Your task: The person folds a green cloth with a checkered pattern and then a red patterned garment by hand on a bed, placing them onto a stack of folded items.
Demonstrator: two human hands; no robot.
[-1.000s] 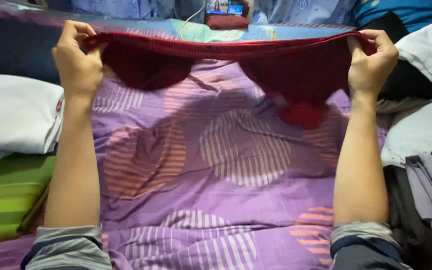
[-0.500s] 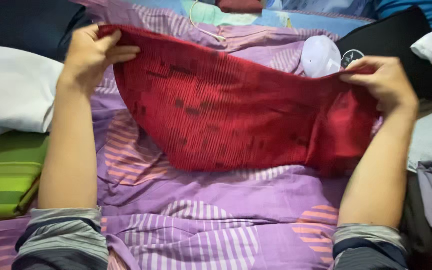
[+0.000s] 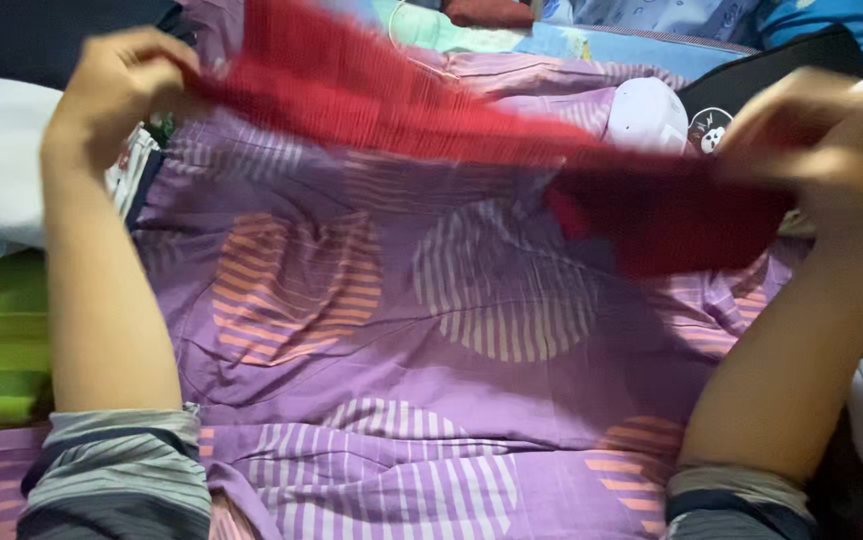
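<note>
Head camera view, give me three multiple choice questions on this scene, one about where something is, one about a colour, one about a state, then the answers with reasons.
1. Where is the white round object?
A. On the bedsheet, beyond the cloth
B. In the left hand
C. On the green stack

2. What colour is the cloth that both hands hold?
A. Green
B. White
C. Red

3. How is the cloth held?
A. Folded flat on the bed
B. Stretched in the air between both hands
C. Hanging from one hand

Answers: 1 A, it lies on the purple bedsheet past the cloth. 2 C, it is red, ribbed. 3 B, the left hand and right hand grip opposite ends above the sheet.
</note>
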